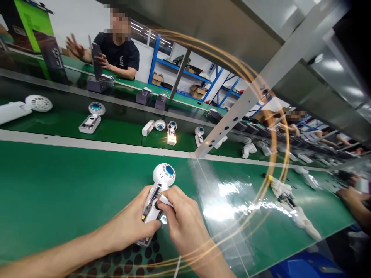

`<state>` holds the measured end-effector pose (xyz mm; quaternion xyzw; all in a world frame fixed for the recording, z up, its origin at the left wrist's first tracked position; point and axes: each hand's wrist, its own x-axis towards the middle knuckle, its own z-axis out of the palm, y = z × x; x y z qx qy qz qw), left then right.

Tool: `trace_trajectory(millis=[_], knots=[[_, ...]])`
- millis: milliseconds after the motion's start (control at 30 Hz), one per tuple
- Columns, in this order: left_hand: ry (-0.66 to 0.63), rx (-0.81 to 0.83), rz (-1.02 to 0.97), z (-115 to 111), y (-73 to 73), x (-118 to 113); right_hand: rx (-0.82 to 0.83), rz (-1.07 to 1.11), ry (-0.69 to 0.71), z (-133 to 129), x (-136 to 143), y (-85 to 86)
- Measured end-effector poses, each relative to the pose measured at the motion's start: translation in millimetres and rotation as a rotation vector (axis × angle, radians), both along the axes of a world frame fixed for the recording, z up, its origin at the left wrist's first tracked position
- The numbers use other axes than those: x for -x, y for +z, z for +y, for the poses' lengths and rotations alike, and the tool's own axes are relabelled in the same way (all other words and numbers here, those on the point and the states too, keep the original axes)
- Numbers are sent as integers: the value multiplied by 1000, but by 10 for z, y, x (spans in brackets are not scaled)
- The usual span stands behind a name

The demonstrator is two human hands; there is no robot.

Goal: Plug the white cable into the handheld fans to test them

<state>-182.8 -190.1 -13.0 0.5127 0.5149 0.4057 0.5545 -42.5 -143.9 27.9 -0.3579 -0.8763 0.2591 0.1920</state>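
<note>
Holding white device (164, 175), left hand (130, 224) (right hand (185, 216), plug (165, 199)).

Left hand (130, 224) gripping; right hand (185, 218) apparently pinching.

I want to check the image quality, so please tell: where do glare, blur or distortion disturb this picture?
Head view: strong white glare on the green tabletop, right of the right hand; orange curved streaks, perhaps lens reflections, over the metal post; apparent wide-angle stretching; soft far-right background; the held white device fairly clear.
</note>
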Motion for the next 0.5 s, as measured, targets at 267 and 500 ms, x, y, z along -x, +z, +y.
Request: trace_trajectory(millis=[267, 500], knots=[[5, 2, 27, -38, 5, 25, -5, -102, 25, -41, 51, 26], [-7, 3, 8, -37, 6, 47, -43, -235, 35, -40, 128, 128]])
